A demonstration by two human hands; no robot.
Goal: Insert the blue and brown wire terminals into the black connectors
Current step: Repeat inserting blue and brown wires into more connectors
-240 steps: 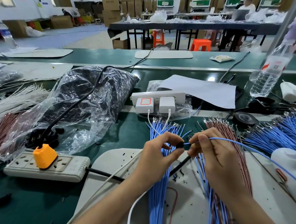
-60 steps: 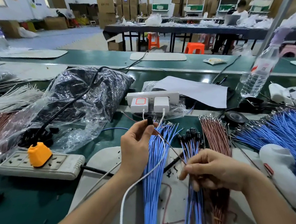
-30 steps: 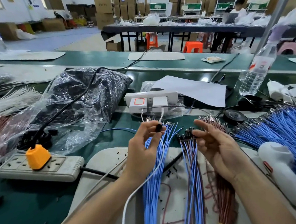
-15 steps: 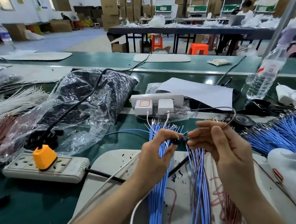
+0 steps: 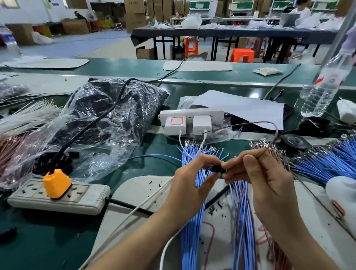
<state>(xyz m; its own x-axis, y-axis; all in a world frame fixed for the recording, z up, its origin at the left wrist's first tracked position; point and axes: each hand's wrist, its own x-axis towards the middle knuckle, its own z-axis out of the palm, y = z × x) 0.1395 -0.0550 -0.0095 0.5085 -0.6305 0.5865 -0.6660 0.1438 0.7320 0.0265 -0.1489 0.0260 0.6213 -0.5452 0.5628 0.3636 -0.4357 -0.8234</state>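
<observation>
Above a green table (image 5: 28,240), a worker's left hand (image 5: 193,178) pinches a small black plastic connector (image 5: 218,169). The right hand (image 5: 260,178) grips a thin brown wire (image 5: 258,123) just beside it. The brown terminal seems mid-insertion and likely needs a straight, firm push to seat.
</observation>
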